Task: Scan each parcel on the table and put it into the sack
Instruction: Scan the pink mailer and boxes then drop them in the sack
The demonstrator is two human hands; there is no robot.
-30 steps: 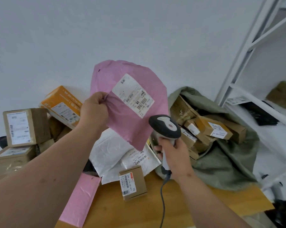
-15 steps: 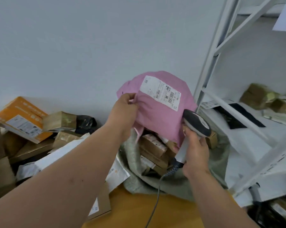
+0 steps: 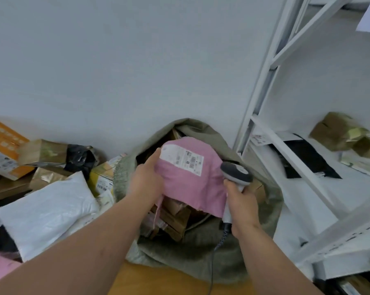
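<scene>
Left hand (image 3: 146, 184) gripped the pink mailer (image 3: 192, 188) over my sack's (image 3: 271, 201) mouth, right hand (image 3: 241, 207) clamped round the scanner (image 3: 236, 174).

1. A plain pale grey wall (image 3: 116, 71) fills the upper left and centre of the frame.
2. A white metal shelving rack (image 3: 262, 99) with a diagonal brace stands along the right side.
3. Crumpled brown paper-wrapped bundles (image 3: 341, 133) sit on its shelf at the right edge.
4. A flat black plastic bag (image 3: 311, 158) lies on the same shelf, left of the bundles.
</scene>
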